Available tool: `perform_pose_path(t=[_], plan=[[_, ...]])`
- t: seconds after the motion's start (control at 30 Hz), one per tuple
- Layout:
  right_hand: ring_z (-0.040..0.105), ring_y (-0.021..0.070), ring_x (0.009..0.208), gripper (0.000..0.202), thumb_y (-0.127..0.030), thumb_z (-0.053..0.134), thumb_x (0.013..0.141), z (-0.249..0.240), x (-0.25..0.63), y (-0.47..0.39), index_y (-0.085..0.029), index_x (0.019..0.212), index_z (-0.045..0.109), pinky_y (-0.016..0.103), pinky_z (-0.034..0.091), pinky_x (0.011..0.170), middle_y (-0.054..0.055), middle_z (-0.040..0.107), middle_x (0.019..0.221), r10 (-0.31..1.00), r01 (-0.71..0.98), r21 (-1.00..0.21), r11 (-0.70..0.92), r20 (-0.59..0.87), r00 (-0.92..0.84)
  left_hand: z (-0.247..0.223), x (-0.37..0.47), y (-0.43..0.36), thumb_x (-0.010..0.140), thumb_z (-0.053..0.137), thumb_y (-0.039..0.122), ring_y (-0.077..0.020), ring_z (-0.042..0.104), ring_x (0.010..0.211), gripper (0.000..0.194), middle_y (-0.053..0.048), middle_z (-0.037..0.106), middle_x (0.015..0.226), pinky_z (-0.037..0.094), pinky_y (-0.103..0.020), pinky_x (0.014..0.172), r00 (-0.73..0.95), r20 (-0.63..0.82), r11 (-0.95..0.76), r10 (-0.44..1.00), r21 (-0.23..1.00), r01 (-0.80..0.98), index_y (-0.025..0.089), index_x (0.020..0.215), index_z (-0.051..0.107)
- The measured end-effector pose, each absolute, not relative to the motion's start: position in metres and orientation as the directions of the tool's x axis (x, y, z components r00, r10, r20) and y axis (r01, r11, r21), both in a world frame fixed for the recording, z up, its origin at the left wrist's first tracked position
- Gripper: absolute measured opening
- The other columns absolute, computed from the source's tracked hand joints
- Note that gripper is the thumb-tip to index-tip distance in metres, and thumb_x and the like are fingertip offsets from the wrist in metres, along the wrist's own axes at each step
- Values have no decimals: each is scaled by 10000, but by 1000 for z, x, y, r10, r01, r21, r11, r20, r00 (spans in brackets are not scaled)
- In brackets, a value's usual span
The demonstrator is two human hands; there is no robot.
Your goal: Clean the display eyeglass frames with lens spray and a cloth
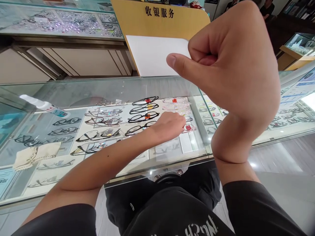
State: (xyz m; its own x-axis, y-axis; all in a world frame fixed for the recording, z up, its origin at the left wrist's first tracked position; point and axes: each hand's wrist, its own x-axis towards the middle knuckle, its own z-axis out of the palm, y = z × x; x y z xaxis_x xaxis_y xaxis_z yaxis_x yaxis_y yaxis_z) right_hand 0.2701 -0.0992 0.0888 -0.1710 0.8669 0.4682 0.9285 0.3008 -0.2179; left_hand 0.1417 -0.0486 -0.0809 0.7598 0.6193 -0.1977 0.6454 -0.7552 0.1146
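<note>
Left hand: The left hand (169, 126) is held low over the glass case (133, 165), its fingers curled downward; the fingertips are hidden, so it cannot be told how tightly it is closed or whether anything is gripped.
Right hand: The right hand (236, 65) is held high, near the camera, with the wrist sharply bent; the fingers are folded into a fist, the thumb is stretched out to the left, and nothing is seen to be gripped.
Nearest glasses: Glasses with a red tag (188, 127) are placed under the glass, just beside the left hand's fingers; whether the pane is touched cannot be told.
Black glasses: 4 pairs of black glasses (143, 117) are set in 1 column to the left of that hand, the lowest partly covered by it.
Bottle: A white spray bottle (45, 106) is seen lying at a slant toward the case's left end.
Cloth: A cream cloth (48, 151) is laid nearer the body, below the bottle.
Far side: A yellow board (137, 19) is marked with 4 dark characters; a white panel (152, 55) below it is partly covered by the right thumb.
Clothing: A black shirt (172, 213) with white print is worn.
</note>
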Motion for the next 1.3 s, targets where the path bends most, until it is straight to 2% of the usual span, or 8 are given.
perform_pose_path(t=[0.13,0.3,0.4,0.67,0.83,1.0,1.13,1.3], plan=[[643,233,977,631,-322,709,1035,89,273,-99,-280,631,226,404,481,960,7,370,701,852,910,-223,349,479,-209,-83,143,-46,970,599,211,-280,742,843,264,-91,824,870,331,-367,661,741,-204,-729,640,141,669,222,873,845],[652,202,951,635,-313,704,1028,85,276,-101,-263,634,209,420,465,1075,-7,395,727,802,875,-232,424,546,-244,-54,120,-37,907,738,323,-273,727,821,165,-53,784,777,436,-360,755,676,-112,-637,729,249,729,270,791,842],[605,193,829,645,-274,708,1007,82,274,-101,-275,639,178,404,474,1010,-18,310,671,776,853,-224,471,565,-280,-36,91,-39,872,750,357,-265,676,733,179,-48,749,707,431,-364,724,610,-51,-573,791,286,768,283,726,820],[168,182,639,703,-280,693,1025,77,260,-118,-271,611,126,389,298,667,-39,128,625,738,756,-222,615,499,-454,-59,34,-61,841,757,305,-284,692,822,118,-57,846,899,331,-352,677,500,-323,-495,804,103,863,299,854,874],[188,149,636,693,-528,694,1053,66,261,-117,-256,618,227,364,273,613,-50,158,611,753,734,-292,613,498,-431,-74,26,-66,839,741,292,-276,711,856,148,-69,855,917,354,-338,707,529,-295,-501,796,168,849,285,870,886],[210,121,628,702,-625,750,989,38,277,-94,-248,601,302,346,241,592,-55,232,597,773,654,-438,617,495,-397,-61,9,-59,800,804,431,-246,660,740,151,-49,817,842,339,-341,656,575,-187,-477,797,389,788,306,790,888],[218,104,602,616,-568,762,977,3,293,-73,-243,612,388,334,193,584,-62,272,606,887,512,-724,462,362,-287,-53,-2,-37,788,835,610,-181,479,560,325,-20,654,627,278,-344,590,431,-12,-331,902,621,711,293,823,898],[326,119,627,453,-613,807,894,-51,282,-47,-219,722,665,330,226,601,-41,460,644,929,336,-868,365,316,-193,-74,11,-16,739,925,678,-192,633,769,469,-48,793,854,491,-333,765,199,261,-308,945,913,268,234,877,862]])
